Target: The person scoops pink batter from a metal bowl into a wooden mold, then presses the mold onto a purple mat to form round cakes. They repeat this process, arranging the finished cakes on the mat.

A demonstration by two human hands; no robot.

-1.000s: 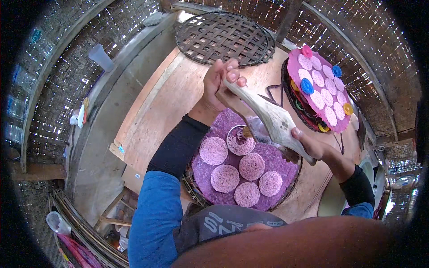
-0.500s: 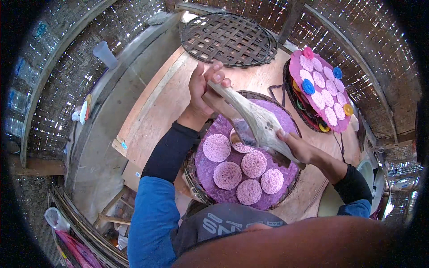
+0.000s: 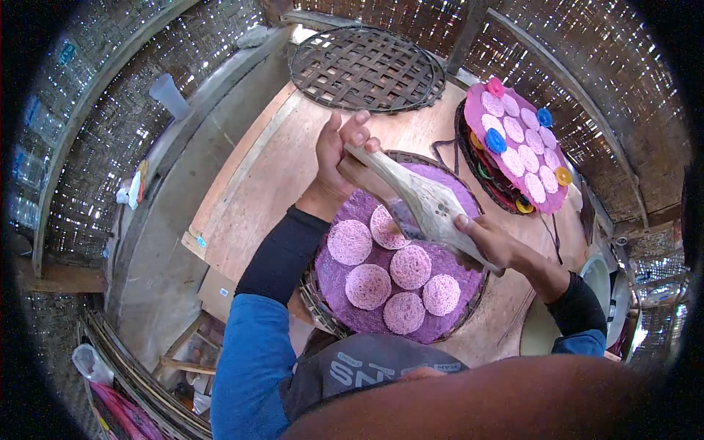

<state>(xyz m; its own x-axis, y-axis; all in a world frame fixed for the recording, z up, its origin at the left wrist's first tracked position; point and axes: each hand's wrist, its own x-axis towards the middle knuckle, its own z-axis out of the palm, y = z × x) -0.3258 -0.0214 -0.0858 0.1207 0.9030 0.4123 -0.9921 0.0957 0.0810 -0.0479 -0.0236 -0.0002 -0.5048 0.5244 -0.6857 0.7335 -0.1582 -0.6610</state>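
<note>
1. woven walls (image 3: 121,132) surround a wooden table (image 3: 249,187).
2. left hand (image 3: 332,158): fingers bent around the upper end of a wooden tool (image 3: 433,202).
3. right hand (image 3: 499,243): gripping its lower end, thumb on top.
4. the tool slants above a purple cloth (image 3: 370,320), partly covering one of six pink discs (image 3: 368,286).
5. farther right, coloured rings (image 3: 496,141) edge another stack.
6. lattice tray (image 3: 367,70) beyond.

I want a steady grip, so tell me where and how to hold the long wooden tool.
Probably by both narrower ends of the wooden tool, coming from the left and right: it is long, slants across the view and broadens mid-length. The left hand and right hand grip there.
</note>
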